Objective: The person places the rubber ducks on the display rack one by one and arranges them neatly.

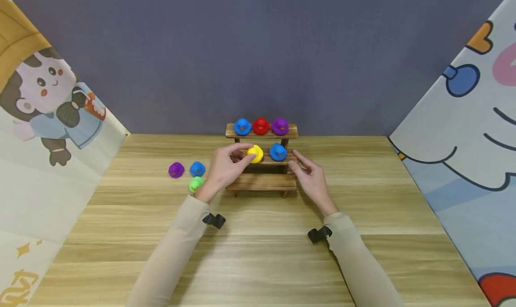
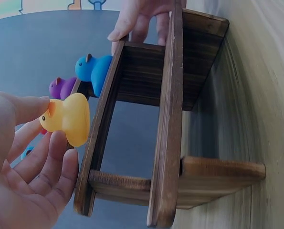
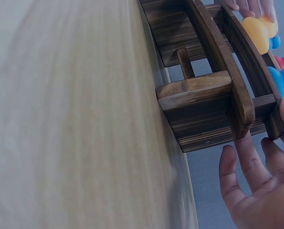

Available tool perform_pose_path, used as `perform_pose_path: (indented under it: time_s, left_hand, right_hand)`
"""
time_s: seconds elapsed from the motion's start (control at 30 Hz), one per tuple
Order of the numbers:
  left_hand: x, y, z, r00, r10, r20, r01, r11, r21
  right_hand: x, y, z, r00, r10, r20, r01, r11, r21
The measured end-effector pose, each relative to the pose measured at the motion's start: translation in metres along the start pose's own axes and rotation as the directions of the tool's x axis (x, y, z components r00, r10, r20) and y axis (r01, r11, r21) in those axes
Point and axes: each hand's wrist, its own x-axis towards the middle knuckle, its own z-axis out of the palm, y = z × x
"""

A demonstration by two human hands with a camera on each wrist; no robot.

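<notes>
My left hand (image 1: pixel 227 163) pinches a yellow toy duck (image 1: pixel 255 154) between thumb and fingers, at the left part of a three-tier wooden rack's (image 1: pixel 261 182) middle shelf. In the left wrist view the yellow duck (image 2: pixel 71 119) is upright beside the shelf edge. A blue duck (image 1: pixel 278 152) sits on the right part of that shelf. My right hand (image 1: pixel 312 181) holds the right end of the middle shelf, thumb in front and forefinger behind. In the right wrist view its fingers (image 3: pixel 252 164) meet the shelf's end.
On the top shelf stand a blue duck (image 1: pixel 242 126), a red duck (image 1: pixel 260 126) and a purple duck (image 1: pixel 280 126). Left of the rack, a purple duck (image 1: pixel 176 170), a blue duck (image 1: pixel 197 169) and a green duck (image 1: pixel 195 184) rest on the table (image 1: pixel 262 244). A grey wall (image 1: pixel 258 51) rises behind.
</notes>
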Motion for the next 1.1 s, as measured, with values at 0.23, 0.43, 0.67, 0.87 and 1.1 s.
perform_pose_path:
  time_s: [0.23,0.43,0.67,0.87,1.1]
  left_hand:
    - [0.01,0.001,0.009,0.999,0.041,0.01,-0.041,0.999,0.02]
    - [0.014,0.003,0.013,0.999,0.035,0.027,-0.037,0.997,0.064]
    - [0.015,0.005,0.016,0.999,0.04,0.025,-0.042,0.996,0.084]
    - [0.014,0.004,0.019,0.997,0.074,0.013,-0.075,0.99,0.119]
    - [0.012,0.002,0.018,0.995,0.092,0.029,-0.094,0.987,0.127]
  right_hand:
    - [0.0,-0.001,0.002,1.0,-0.003,0.003,0.003,1.0,0.005]
    - [0.0,-0.003,0.003,1.0,-0.003,0.003,0.003,1.0,0.007]
    - [0.0,-0.003,0.001,1.0,0.006,0.002,-0.006,1.0,0.005]
    - [-0.001,-0.002,0.0,1.0,0.016,-0.005,-0.016,1.0,-0.004]
    - [-0.001,-0.001,0.0,1.0,0.013,-0.002,-0.013,1.0,-0.023]
